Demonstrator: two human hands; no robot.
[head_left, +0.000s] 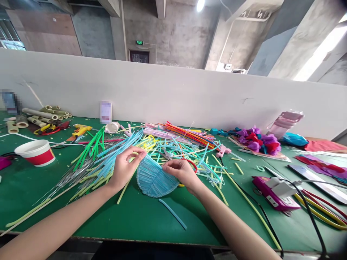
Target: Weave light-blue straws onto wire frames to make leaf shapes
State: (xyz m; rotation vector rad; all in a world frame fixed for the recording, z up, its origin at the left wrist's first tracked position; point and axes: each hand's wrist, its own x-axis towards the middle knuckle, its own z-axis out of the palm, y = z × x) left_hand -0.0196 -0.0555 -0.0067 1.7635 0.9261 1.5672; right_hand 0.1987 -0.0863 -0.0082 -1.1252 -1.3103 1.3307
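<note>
A light blue fan-shaped piece (154,178) made of glued blue strips lies on the green table (141,216) in front of me. My left hand (125,167) pinches its upper left edge with curled fingers. My right hand (182,172) grips its upper right corner, fingers closed. Behind the piece lies a heap of coloured sticks (162,144) in blue, green, yellow, pink and orange. A single loose blue strip (172,213) rests on the table just below the piece.
A red and white paper cup (35,152) stands at the left, with bamboo tubes (43,115) and a yellow glue gun (80,130) behind it. At the right are a pink glue gun (222,150), purple and red flowers (256,141), a pink device (275,193) with cables, and a pink bottle (284,122).
</note>
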